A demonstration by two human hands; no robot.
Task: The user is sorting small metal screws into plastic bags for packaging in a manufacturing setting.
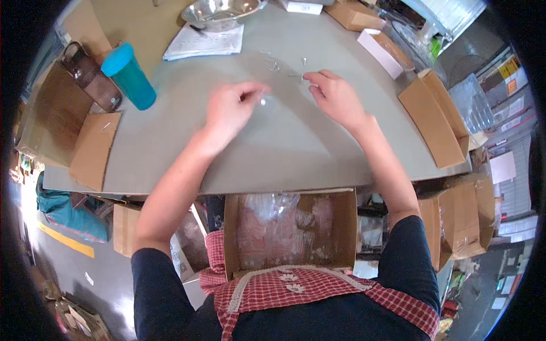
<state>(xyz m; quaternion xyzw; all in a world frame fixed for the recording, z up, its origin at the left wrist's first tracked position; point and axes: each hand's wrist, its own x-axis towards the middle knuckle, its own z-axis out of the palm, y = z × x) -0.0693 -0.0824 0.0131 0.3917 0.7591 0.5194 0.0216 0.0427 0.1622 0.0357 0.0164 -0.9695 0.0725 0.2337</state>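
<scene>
Left hand (230, 108) over grey table (273, 148), fingers curled, thumb and fingertips pinched on a small clear piece (263, 102). Right hand (335, 95) just beside, palm down, fingertips at a scatter of small parts (278, 65) on the table; whether it grips one, cannot tell. Hands near each other, not touching. Teal cup (129, 77) upright, far left. Paper (206, 41) and metal bowl (223, 12) at far edge. Open carton (290, 230) with clear bags sits below the near table edge, at the person's lap. Cardboard boxes (438, 116) to the right.
</scene>
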